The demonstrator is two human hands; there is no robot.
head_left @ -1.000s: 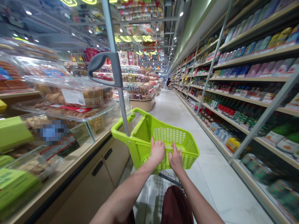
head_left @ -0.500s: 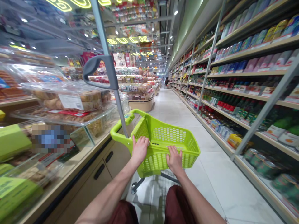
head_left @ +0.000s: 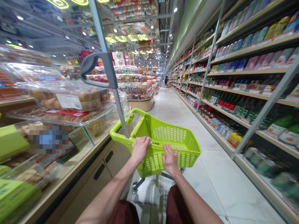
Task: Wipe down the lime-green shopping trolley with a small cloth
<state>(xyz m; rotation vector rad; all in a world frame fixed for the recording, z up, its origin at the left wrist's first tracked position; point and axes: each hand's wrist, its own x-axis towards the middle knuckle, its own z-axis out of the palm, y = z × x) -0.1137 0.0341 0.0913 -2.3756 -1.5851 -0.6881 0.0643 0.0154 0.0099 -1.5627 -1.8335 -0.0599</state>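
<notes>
Lime-green plastic cart (head_left: 185, 160), near centre: I see the left hand (head_left: 140, 148) gripping white tissue (head_left: 149, 142) against its near rim (head_left: 187, 152), the right hand (head_left: 170, 159) loosely spread there. Wiping looks unfinished; how much remains, I cannot tell.

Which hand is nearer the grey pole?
Left. The left hand is on the green cart, by the lower end of the grey pole; the right hand is farther along the cart.
</notes>
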